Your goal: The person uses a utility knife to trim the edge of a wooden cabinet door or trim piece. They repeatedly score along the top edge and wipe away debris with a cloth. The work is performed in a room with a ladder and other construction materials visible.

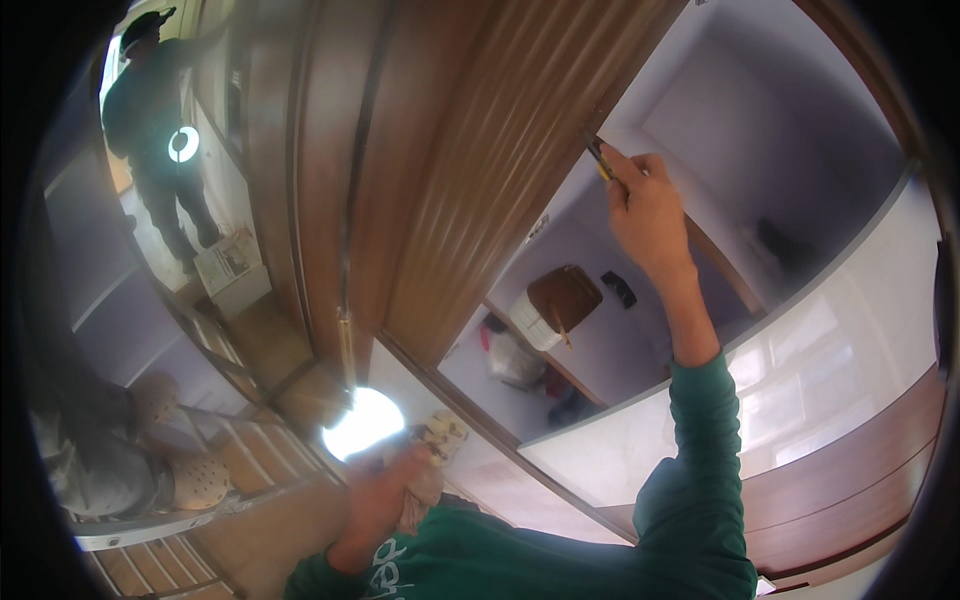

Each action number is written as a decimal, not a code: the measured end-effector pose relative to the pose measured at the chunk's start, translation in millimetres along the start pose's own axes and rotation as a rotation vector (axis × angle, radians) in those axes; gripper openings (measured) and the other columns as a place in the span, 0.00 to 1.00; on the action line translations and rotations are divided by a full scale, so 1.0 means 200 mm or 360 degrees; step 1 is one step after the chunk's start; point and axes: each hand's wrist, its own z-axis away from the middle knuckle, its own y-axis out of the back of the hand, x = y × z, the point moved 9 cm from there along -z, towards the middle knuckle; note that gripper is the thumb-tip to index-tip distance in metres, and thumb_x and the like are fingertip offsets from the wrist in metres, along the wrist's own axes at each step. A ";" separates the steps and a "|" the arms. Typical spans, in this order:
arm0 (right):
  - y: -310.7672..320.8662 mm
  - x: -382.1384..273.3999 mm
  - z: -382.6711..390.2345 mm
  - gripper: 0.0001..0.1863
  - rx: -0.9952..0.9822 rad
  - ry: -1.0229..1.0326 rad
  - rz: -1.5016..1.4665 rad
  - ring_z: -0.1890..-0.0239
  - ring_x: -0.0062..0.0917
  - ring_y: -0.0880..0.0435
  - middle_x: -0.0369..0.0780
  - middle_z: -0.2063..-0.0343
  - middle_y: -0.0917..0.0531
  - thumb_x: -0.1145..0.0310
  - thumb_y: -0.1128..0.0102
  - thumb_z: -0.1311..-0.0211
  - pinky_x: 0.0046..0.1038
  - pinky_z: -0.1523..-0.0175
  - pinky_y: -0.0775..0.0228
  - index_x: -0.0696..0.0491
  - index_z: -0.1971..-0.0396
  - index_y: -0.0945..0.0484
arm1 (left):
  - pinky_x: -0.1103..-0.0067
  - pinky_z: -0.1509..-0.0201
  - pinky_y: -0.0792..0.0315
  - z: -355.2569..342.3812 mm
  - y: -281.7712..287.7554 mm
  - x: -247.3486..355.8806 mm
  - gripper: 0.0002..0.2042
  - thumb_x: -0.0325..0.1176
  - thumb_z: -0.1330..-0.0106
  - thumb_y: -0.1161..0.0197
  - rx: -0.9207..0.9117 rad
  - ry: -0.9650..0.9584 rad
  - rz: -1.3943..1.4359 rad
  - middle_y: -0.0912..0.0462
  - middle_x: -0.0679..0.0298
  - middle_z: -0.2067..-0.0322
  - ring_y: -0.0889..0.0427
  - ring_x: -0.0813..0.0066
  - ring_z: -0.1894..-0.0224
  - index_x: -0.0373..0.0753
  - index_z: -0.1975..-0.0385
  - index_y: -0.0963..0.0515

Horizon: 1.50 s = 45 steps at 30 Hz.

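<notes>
My right hand is raised and closed around a slim dark tool with a yellow part; its exact kind is too small to tell. The tool's tip meets the edge of a ribbed brown wooden panel, beside the open cabinet. Lower down, my left hand is closed on a crumpled, stained pale cloth, blurred and partly washed out by glare. On a cabinet shelf below my right hand stands a white bucket with brown inside and a stick leaning out.
A white glossy panel borders the cabinet. Clear plastic wrapping lies on a lower shelf. A glaring round light is near my left hand. Clogs rest on a ladder. A person stands upper left, near a box.
</notes>
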 end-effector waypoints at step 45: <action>0.15 -0.04 -0.30 0.22 0.0298 -0.0178 0.0168 0.74 0.45 0.17 0.49 0.81 0.19 0.54 0.26 0.47 0.40 0.68 0.27 0.58 0.65 0.22 | 0.83 0.58 0.24 -0.09 -0.06 -0.04 0.15 0.26 0.39 0.28 0.0064 0.0232 -0.0174 0.14 0.65 0.66 0.19 0.83 0.66 0.29 0.53 0.17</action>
